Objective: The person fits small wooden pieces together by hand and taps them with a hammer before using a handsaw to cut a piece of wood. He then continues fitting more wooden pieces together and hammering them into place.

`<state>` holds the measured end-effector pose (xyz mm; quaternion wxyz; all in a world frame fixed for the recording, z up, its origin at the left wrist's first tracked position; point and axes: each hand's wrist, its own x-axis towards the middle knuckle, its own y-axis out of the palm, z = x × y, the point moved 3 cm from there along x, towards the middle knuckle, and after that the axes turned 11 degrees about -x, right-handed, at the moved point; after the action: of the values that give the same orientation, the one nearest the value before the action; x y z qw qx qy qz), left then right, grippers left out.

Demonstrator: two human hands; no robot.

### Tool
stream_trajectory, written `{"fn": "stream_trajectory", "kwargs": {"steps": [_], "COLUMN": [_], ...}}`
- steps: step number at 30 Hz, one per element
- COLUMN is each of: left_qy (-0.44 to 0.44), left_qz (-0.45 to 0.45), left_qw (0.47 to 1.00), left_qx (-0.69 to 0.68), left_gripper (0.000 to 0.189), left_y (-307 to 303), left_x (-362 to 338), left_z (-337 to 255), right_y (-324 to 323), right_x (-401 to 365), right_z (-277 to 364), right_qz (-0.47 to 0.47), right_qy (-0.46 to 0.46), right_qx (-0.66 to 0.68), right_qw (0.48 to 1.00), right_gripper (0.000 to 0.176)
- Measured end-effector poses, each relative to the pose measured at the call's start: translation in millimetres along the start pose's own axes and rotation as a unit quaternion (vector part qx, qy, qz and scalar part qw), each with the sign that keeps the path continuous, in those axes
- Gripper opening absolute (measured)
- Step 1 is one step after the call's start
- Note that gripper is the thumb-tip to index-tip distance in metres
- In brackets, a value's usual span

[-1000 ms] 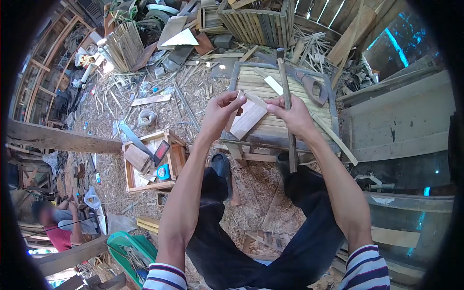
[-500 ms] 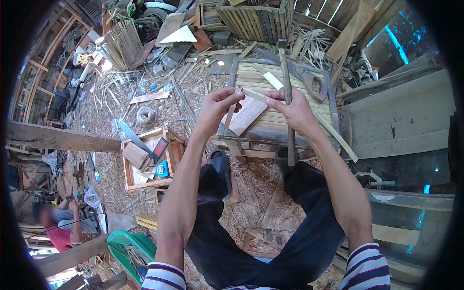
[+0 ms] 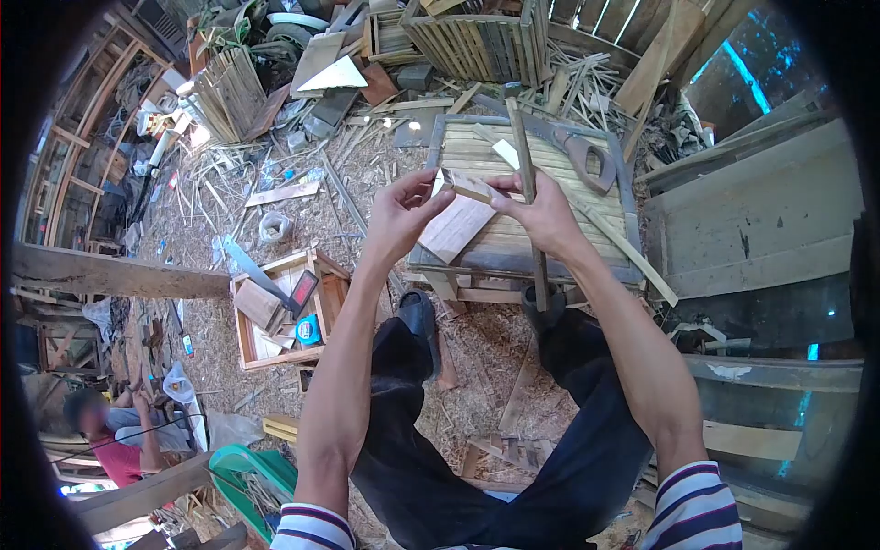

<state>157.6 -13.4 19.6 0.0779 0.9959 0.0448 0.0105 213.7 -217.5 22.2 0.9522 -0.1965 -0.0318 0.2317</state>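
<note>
My left hand (image 3: 401, 218) pinches one end of a small piece made of thin wooden strips (image 3: 469, 187), which seem to meet at a corner. At its other end, the fingers of my right hand (image 3: 543, 218) grip the piece. A long-handled hammer (image 3: 523, 147) is also held in my right hand, its head pointing away from me and its handle running down past the palm. Under the hands, a flat wooden board (image 3: 456, 225) lies on a low slatted table (image 3: 454, 147).
A handsaw (image 3: 587, 158) and a pale strip (image 3: 632, 252) rest on the table. Left of my legs, a wooden box (image 3: 291, 359) holds a blue tape measure (image 3: 308, 329), with another saw (image 3: 249, 260) across it. A person (image 3: 119, 440) sits at the lower left. Wood scraps litter the floor.
Both hands have turned the wooden strips, so the strip that hung toward me by the left hand no longer shows that way. The hammer has shifted slightly left with my right hand.
</note>
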Motion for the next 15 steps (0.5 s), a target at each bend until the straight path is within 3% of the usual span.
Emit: {"fn": "stream_trajectory", "kwargs": {"steps": [3, 5, 15], "left_qy": [-0.014, 0.037, 0.032], "left_qz": [0.006, 0.009, -0.017], "left_qw": [0.997, 0.992, 0.998], "left_qx": [0.078, 0.123, 0.053], "left_gripper": [0.044, 0.046, 0.045], "left_y": [-3.9, -2.9, -3.2], "left_x": [-1.1, -2.2, -2.9], "left_z": [-1.9, -6.0, -3.5], "right_y": [2.6, 2.6, 1.7], "right_x": [1.9, 2.3, 1.9], "right_z": [-2.5, -2.5, 1.2], "right_qz": [-0.005, -0.005, -0.041], "right_qy": [0.005, 0.003, -0.034], "right_qx": [0.021, -0.018, -0.001], "right_qw": [1.000, 1.000, 0.999], "right_gripper": [0.036, 0.035, 0.028]}}
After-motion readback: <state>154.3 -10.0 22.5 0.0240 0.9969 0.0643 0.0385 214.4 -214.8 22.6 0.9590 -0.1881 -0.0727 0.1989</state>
